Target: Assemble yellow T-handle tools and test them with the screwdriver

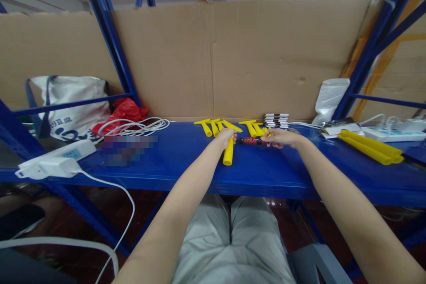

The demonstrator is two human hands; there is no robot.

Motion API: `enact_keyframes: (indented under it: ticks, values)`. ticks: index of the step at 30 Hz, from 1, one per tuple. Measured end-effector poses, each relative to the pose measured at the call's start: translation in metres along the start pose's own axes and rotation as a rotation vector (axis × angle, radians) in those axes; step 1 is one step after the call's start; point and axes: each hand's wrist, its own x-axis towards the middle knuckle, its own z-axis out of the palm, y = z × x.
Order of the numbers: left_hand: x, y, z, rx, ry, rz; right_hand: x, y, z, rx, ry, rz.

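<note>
My left hand (226, 138) is closed around a yellow T-shaped tool (228, 156), whose round tubular handle points down toward me. My right hand (278, 138) grips a red and black screwdriver-like tool (250, 141) by its right end. This tool lies level, its left end close to the fingers of my left hand; whether it touches the yellow piece I cannot tell. Behind my hands, more yellow T-shaped pieces (207, 129) lie on the blue shelf (186, 159). A stack of small white and black packets (276, 120) stands just behind my right hand.
Two yellow tubes (369, 147) lie at the right near a white power strip (382, 134). On the left are another power strip (60, 159), coiled white cable (146, 127), a red plastic bag (128, 111) and a cloth bag (73, 106). Cardboard (213, 62) closes off the back.
</note>
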Motion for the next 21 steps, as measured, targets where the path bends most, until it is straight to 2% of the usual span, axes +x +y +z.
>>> enact_keyframes:
  ticks: [7,12,14,17,21]
  values:
    - [0.003,-0.001,0.001,0.018,-0.005,-0.005,0.004,0.004,-0.003,-0.092,0.024,0.017]
    - [0.001,0.001,0.003,0.064,0.013,0.010,0.006,0.007,-0.008,-0.121,0.043,-0.042]
    - [0.000,0.001,0.004,0.094,0.034,0.041,0.008,0.008,-0.011,-0.184,0.110,-0.049]
    - [0.000,-0.002,0.003,0.150,0.058,0.122,0.013,0.014,-0.019,-0.410,0.291,-0.007]
    - [0.003,-0.007,0.000,0.276,0.075,0.365,0.018,0.027,-0.038,-0.734,0.521,0.070]
